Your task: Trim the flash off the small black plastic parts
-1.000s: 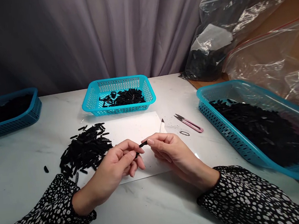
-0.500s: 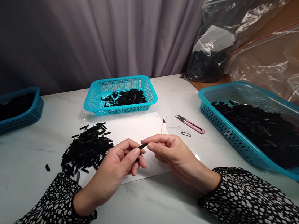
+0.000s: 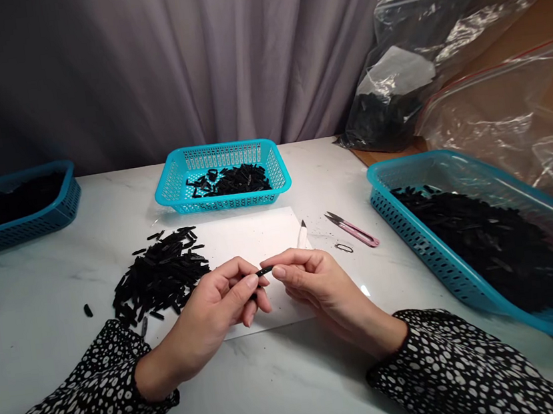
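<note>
Hands met low over the white sheet point(image 3: 254, 236) at the near middle of the counter point(image 3: 288, 380), forearms in spotted sleeves angled inward from both lower corners. Left hand point(image 3: 213, 312) lay palm-in, fingers point(image 3: 246, 284) curled and pinched on one end of a small black strip point(image 3: 263, 272); right hand point(image 3: 310, 280) mirrored it, thumb and forefinger closed on the other end, so held between both, just above the sheet. Also gripped in the right hand: a white-handled blade point(image 3: 302, 234), only its tip and upper shaft showing past the knuckles. Hard to count: loose black strips heaped point(image 3: 161, 275) just left of the sheet, dozens at least. Counted three turquoise baskets: small one point(image 3: 219, 153) beyond the sheet, large one point(image 3: 454, 172) at right cut off by the frame, another point(image 3: 55, 210) at far left, likewise cut. Two clear plastic bags point(image 3: 467, 76) behind the right basket, contents partly obscured by glare. One pair of pink snips point(image 3: 352, 229) and one small ring point(image 3: 343, 248) right of the sheet.
</note>
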Demonstrator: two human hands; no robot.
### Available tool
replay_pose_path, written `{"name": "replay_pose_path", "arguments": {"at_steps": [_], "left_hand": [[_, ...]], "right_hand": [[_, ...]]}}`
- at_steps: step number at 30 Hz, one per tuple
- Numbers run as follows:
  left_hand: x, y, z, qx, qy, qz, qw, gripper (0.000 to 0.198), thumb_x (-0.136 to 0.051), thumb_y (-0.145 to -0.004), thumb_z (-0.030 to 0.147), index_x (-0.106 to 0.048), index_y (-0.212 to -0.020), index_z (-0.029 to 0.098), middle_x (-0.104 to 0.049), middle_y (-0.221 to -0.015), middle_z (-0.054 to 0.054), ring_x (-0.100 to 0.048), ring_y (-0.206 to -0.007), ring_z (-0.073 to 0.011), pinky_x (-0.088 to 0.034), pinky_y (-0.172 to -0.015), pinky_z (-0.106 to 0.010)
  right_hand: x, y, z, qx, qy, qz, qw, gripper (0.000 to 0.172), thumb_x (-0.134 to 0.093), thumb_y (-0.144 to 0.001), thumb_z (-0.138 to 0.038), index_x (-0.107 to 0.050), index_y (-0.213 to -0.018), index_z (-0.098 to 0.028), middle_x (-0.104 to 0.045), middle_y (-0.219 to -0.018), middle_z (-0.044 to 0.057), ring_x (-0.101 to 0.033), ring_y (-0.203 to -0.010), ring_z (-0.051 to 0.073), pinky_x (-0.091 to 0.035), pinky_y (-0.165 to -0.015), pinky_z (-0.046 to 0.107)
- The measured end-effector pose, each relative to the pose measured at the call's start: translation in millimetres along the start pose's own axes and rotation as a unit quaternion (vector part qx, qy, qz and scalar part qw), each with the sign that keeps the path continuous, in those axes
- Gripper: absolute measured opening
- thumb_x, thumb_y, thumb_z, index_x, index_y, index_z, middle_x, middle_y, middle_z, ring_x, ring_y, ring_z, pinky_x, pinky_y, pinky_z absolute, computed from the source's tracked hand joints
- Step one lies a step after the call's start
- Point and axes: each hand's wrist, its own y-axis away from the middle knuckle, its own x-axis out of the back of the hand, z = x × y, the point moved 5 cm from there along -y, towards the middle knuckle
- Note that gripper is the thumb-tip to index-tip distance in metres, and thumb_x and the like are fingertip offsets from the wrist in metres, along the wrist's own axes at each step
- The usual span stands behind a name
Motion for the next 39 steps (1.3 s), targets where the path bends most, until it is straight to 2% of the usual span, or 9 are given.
{"name": "replay_pose_path", "arguments": {"at_steps": [6, 10, 12, 16, 19, 22, 26, 29, 39], "left_hand": [[1.8, -2.1, -3.1, 0.033, 0.047, 0.028, 0.998, 0.016, -0.052, -0.092, 0.028, -0.063, -0.093, 0.017, -0.069, -0.077, -0.003, -0.048, -0.058, -0.0088, -0.031, -0.055, -0.025], [4.1, -3.8, -1.4, 0.024, 0.035, 0.049, 0.998, 0.018, -0.053, -0.091, 0.026, -0.066, -0.098, 0.016, -0.069, -0.078, -0.004, -0.048, -0.059, -0.0092, -0.029, -0.054, -0.026], [4.7, -3.8, -0.5, 0.019, 0.033, 0.050, 0.998, 0.021, -0.053, -0.091, 0.027, -0.067, -0.102, 0.016, -0.069, -0.079, -0.004, -0.048, -0.060, -0.0095, -0.030, -0.055, -0.026], [6.0, -3.5, -0.6, -0.002, 0.026, 0.050, 0.998, 0.023, -0.053, -0.093, 0.029, -0.068, -0.102, 0.016, -0.067, -0.079, -0.004, -0.048, -0.060, -0.0092, -0.031, -0.055, -0.025], [7.2, -3.9, -1.0, -0.027, 0.009, 0.059, 0.998, 0.019, -0.054, -0.093, 0.027, -0.068, -0.097, 0.016, -0.065, -0.076, -0.002, -0.048, -0.059, -0.0081, -0.032, -0.054, -0.025], [6.3, -4.2, -0.8, -0.033, 0.012, 0.054, 0.998, 0.016, -0.053, -0.093, 0.025, -0.066, -0.096, 0.016, -0.066, -0.076, -0.001, -0.049, -0.059, -0.0079, -0.032, -0.054, -0.024], [4.4, -3.4, 1.2, -0.021, 0.024, 0.044, 0.999, 0.010, -0.054, -0.093, 0.024, -0.055, -0.102, 0.019, -0.070, -0.074, -0.001, -0.050, -0.058, -0.0090, -0.031, -0.053, -0.024], [4.1, -2.7, 1.9, -0.015, 0.022, 0.039, 0.999, 0.011, -0.055, -0.092, 0.024, -0.051, -0.101, 0.020, -0.072, -0.074, -0.001, -0.051, -0.058, -0.0095, -0.032, -0.054, -0.024], [4.8, 0.2, 0.2, -0.035, -0.002, 0.035, 0.999, 0.007, -0.055, -0.093, 0.025, -0.050, -0.094, 0.021, -0.075, -0.080, -0.003, -0.052, -0.061, -0.0101, -0.037, -0.059, -0.026]], "right_hand": [[-0.8, 1.5, -3.2, -0.011, -0.100, 0.013, 0.995, 0.009, -0.060, -0.081, -0.030, -0.059, -0.079, -0.021, -0.040, -0.050, -0.009, -0.020, -0.042, 0.007, -0.013, -0.040, 0.022], [-2.6, 0.9, -2.2, -0.029, -0.127, 0.004, 0.992, 0.025, -0.052, -0.085, -0.038, -0.045, -0.068, -0.022, -0.051, -0.058, -0.004, -0.027, -0.041, 0.008, -0.010, -0.036, 0.022], [-3.0, 0.3, 0.8, -0.032, -0.077, 0.006, 0.996, 0.034, -0.055, -0.088, -0.047, -0.047, -0.068, -0.021, -0.049, -0.056, -0.005, -0.026, -0.041, 0.007, -0.010, -0.037, 0.022], [-4.4, -0.8, 5.7, -0.014, 0.024, 0.005, 1.000, 0.034, -0.066, -0.085, -0.051, -0.059, -0.078, -0.019, -0.036, -0.052, -0.009, -0.020, -0.045, 0.007, -0.014, -0.043, 0.024], [-7.5, -1.2, 5.6, 0.016, 0.068, -0.015, 0.997, 0.029, -0.070, -0.083, -0.047, -0.064, -0.079, -0.019, -0.049, -0.060, -0.005, -0.027, -0.050, 0.009, -0.020, -0.047, 0.025], [-8.3, -0.7, 3.2, 0.054, 0.086, -0.021, 0.995, 0.022, -0.070, -0.083, -0.042, -0.070, -0.084, -0.020, -0.053, -0.064, -0.004, -0.035, -0.053, 0.010, -0.028, -0.053, 0.027], [-3.7, 1.0, -0.2, 0.097, 0.131, 0.013, 0.986, 0.017, -0.071, -0.082, -0.037, -0.074, -0.080, -0.021, -0.038, -0.053, -0.007, -0.028, -0.051, 0.011, -0.024, -0.052, 0.028], [-1.5, 2.4, -2.6, 0.118, 0.148, 0.026, 0.982, 0.016, -0.071, -0.081, -0.036, -0.076, -0.081, -0.021, -0.037, -0.052, -0.007, -0.028, -0.051, 0.011, -0.023, -0.051, 0.027], [0.2, 5.2, -5.8, 0.110, 0.155, 0.038, 0.981, 0.012, -0.073, -0.080, -0.034, -0.079, -0.084, -0.024, -0.043, -0.052, -0.005, -0.034, -0.053, 0.013, -0.027, -0.053, 0.028]]}}
